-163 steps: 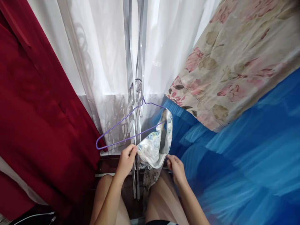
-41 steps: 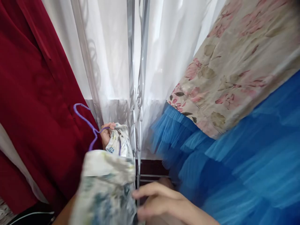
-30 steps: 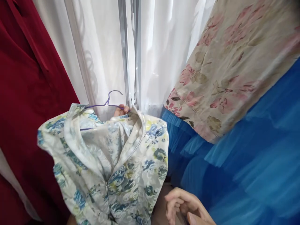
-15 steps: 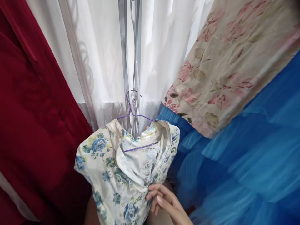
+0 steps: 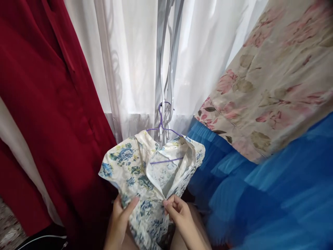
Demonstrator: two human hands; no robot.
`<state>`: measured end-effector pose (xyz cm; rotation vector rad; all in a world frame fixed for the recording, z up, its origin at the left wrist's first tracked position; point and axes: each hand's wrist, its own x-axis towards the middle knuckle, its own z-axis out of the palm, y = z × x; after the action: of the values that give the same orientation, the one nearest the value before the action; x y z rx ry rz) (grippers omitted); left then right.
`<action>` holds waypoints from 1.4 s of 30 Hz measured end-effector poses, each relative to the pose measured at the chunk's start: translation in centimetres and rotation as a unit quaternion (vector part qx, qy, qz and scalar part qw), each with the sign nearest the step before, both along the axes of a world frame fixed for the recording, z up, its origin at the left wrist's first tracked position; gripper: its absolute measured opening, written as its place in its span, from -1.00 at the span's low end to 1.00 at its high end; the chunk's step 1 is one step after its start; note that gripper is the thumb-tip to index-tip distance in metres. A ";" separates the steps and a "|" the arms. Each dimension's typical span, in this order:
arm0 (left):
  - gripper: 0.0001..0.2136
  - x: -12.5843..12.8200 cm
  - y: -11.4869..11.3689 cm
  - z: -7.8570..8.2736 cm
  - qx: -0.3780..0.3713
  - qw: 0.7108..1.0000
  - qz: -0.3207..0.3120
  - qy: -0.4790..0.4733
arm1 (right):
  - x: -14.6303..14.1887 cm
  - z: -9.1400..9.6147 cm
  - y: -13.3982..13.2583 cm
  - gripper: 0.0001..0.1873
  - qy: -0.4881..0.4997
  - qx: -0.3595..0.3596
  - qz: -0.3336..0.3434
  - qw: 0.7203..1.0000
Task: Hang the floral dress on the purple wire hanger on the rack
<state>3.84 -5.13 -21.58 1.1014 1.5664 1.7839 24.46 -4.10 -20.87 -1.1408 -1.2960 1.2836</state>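
Observation:
A white dress (image 5: 142, 180) with blue and green flowers hangs on a purple wire hanger (image 5: 166, 129). Its neck opening gapes in a V, showing the inside and the hanger's lower bar. At the bottom of that V, my right hand (image 5: 180, 211) pinches what looks like the zipper pull, mostly hidden by thumb and finger. My left hand (image 5: 121, 215) grips the dress's left side, thumb on the front and fingers behind the cloth.
White curtains (image 5: 135, 62) hang behind, with pale straps (image 5: 166, 69) running down to the hanger. Red cloth (image 5: 73, 139) drapes at left. On the right hang a pink-flowered beige fabric (image 5: 247, 104) and blue layered tulle (image 5: 247, 194). A dark item with a pale cord (image 5: 43, 238) lies bottom left.
My left hand has come into view and taken hold of the dress's side. My right hand has closed from loose fingers to a pinch at the opening. The view has shifted left.

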 end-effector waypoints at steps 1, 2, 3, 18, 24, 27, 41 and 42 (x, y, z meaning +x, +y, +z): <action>-0.60 0.2 0.3 -0.5 0.016 0.998 0.043 0.037 | -0.2 -0.6 0.0 -0.52 0.005 0.002 -0.008 1.000; -0.57 0.8 0.6 -1.2 0.044 0.991 0.100 0.081 | -0.5 -1.0 0.0 -0.53 0.006 0.007 -0.011 1.000; -0.54 1.5 0.8 -1.9 0.079 0.976 0.159 0.126 | -0.7 -1.2 -0.1 -0.54 0.003 0.013 -0.008 1.000; -0.83 8.3 -0.3 -2.5 0.065 0.969 -0.142 0.194 | -0.9 6.2 2.5 -0.54 0.042 0.061 -0.007 0.997; -0.82 7.4 -0.7 -3.1 0.041 0.961 -0.153 0.228 | -1.6 15.9 8.4 -0.57 0.102 0.155 -0.009 0.983; -0.81 7.0 -0.8 -3.9 0.027 0.958 -0.174 0.228 | -2.4 17.7 9.2 -0.63 0.137 0.170 -0.017 0.976; -0.76 3.6 7.1 17.6 0.250 0.876 -0.134 0.389 | -2.0 16.5 6.3 -0.71 0.065 0.244 0.019 0.968; -0.81 3.8 7.4 18.4 0.257 0.857 -0.126 0.429 | -2.0 16.2 6.7 -0.71 0.063 0.245 0.024 0.967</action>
<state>7.59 2.23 -3.14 2.4959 1.2512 1.6385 22.47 2.58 -4.62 -0.6715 -1.4459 0.9721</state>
